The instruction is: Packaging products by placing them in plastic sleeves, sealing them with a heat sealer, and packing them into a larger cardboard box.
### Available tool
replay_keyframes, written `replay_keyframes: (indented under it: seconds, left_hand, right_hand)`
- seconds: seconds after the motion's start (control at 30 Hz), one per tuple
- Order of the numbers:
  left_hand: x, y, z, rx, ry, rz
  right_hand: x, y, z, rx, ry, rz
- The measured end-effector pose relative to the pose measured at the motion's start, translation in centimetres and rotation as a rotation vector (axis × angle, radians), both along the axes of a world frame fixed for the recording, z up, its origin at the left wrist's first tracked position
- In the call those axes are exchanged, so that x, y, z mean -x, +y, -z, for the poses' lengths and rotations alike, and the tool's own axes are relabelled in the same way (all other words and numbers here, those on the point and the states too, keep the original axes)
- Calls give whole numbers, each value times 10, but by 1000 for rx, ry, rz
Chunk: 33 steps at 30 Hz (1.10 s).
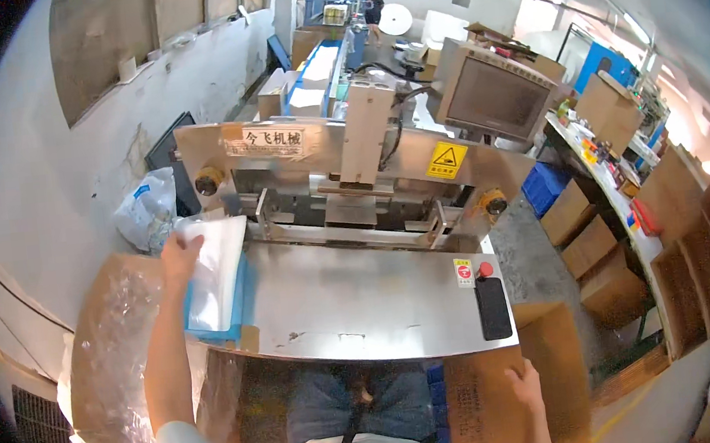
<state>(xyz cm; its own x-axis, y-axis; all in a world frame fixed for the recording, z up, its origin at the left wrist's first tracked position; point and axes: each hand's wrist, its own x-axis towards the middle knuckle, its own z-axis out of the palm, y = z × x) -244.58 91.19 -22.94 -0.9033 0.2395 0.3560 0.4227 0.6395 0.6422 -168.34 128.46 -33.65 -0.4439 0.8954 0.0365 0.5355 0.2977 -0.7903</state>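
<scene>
My left hand (180, 259) is closed at the left edge of a stack of flat white sheets or bags (218, 266); I cannot tell which they are. The stack lies over a light blue tray (241, 287) at the left end of the steel worktop (355, 299). Beside the open cardboard box (487, 406) at the lower right hangs my right hand (526, 387). Its fingers are apart, with nothing visible in them. Behind the worktop stands a metal machine (355, 135) with a crossbar and a central upright block.
A black phone (493, 309) and a red push button (485, 269) sit at the worktop's right end. A plastic-lined carton (118, 350) stands at left. A monitor (497, 94) rises behind the machine. Brown cartons (602, 265) line the right side. A person (372, 8) stands far back.
</scene>
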Motion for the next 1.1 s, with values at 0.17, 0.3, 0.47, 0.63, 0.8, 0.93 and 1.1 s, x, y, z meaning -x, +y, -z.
replay_keyframes:
  seconds: [0.17,0.3,0.47,0.63,0.8,0.93,1.1]
  left_hand:
    - [-6,-3,-4,-293,70,16]
    - [-32,-3,-31,-179,251,51]
    - [-154,38,-86,-145,242,441]
    - [-295,74,-105,-66,33,929]
    - [-352,82,-103,-86,-168,1015]
    - [-356,76,-79,-116,-461,954]
    - [-348,79,-39,14,-825,718]
  right_hand:
    - [-1,-7,-32,-230,-138,102]
    - [40,-14,-82,-227,20,213]
    - [131,-44,-148,-52,304,19]
    - [244,-118,-203,-512,312,-427]
    - [262,-126,-184,-51,238,-725]
    - [257,-132,-177,-301,203,-675]
    - [253,-128,-179,-514,456,-606]
